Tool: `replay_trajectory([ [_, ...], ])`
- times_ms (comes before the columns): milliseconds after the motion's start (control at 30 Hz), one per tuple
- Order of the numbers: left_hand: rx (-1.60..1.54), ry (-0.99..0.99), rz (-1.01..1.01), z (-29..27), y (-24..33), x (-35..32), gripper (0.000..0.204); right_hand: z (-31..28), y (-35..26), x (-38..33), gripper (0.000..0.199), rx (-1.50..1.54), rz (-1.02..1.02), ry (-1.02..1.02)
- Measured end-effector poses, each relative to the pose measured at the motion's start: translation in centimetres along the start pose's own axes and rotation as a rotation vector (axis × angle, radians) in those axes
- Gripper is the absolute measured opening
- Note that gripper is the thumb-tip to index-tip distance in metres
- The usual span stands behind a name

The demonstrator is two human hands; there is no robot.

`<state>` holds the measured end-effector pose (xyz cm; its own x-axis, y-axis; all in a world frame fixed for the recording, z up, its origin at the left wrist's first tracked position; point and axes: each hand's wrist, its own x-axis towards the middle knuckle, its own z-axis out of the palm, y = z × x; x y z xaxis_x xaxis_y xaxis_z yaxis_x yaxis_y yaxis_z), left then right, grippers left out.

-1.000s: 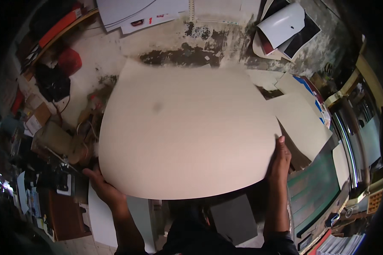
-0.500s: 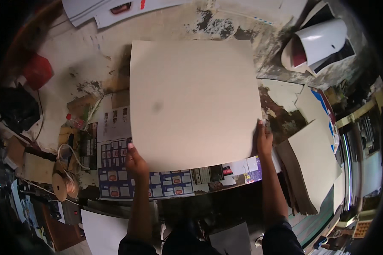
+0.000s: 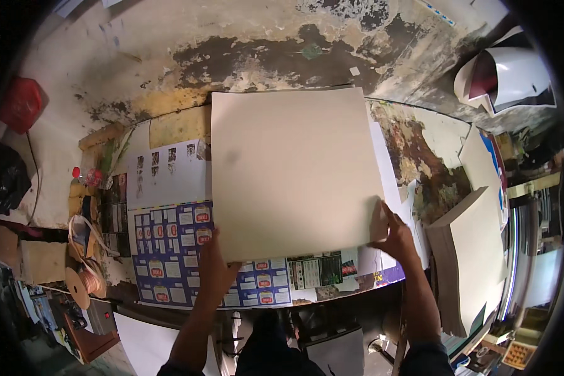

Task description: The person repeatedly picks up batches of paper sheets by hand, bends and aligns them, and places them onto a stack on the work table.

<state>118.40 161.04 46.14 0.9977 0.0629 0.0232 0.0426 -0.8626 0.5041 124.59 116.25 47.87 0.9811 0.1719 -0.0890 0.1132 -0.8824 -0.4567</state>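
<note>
Board: large beige cardboard sheet point(image 3: 294, 172), nearly square, lying flat or nearly flat over the worktable point(image 3: 420, 156); its far edge reaches the stained wall, its near edge comes toward the person.
Left hand: left hand point(image 3: 216, 269) at the near-left corner of the sheet, fingers tucked under the edge and hidden by it, so the grip reads as a pinch on the board, though the fingertips cannot be seen.
Right hand: right hand point(image 3: 395, 235) at the near-right corner, thumb on top, fingers curled around the side edge, closed on the board.
Key relation: sheet stretches away from both hands, toward the wall; both grips sit on the near edge, well apart, one per corner.
Nearer hand: neither clearly; each holds its own corner.
Underneath: blue printed label sheets point(image 3: 169, 250) show beside and below the near-left corner; the board overlaps them.
Right side: stack of beige boards point(image 3: 476, 250) just beside the right hand, apart from the held sheet.
Left side: spool of pale cord point(image 3: 84, 285) near the table's edge.
</note>
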Motion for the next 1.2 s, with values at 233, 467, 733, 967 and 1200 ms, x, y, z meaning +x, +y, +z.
replay_trajectory([
  [233,-0.072,-0.014,-0.103,-1.6,2.0,1.8,0.094,1.6,-0.1,0.6,0.096,-0.056,-0.054,0.241],
  [467,-0.103,-0.125,0.058,-0.5,3.5,3.0,0.106,1.1,3.1,0.1,0.08,0.132,-0.067,0.029],
  [733,-0.479,0.163,-0.223,2.2,-6.3,4.3,0.096,3.5,0.2,7.5,0.093,0.63,0.712,0.052],
  [967,-0.577,0.271,-0.457,6.5,-5.2,-0.8,0.065,3.2,2.9,4.2,0.088,0.871,0.559,-0.014],
  [1200,-1.513,-0.257,-0.872,6.7,9.9,-16.6,0.068,14.4,-7.8,-13.8,0.08,0.625,0.422,-0.062],
])
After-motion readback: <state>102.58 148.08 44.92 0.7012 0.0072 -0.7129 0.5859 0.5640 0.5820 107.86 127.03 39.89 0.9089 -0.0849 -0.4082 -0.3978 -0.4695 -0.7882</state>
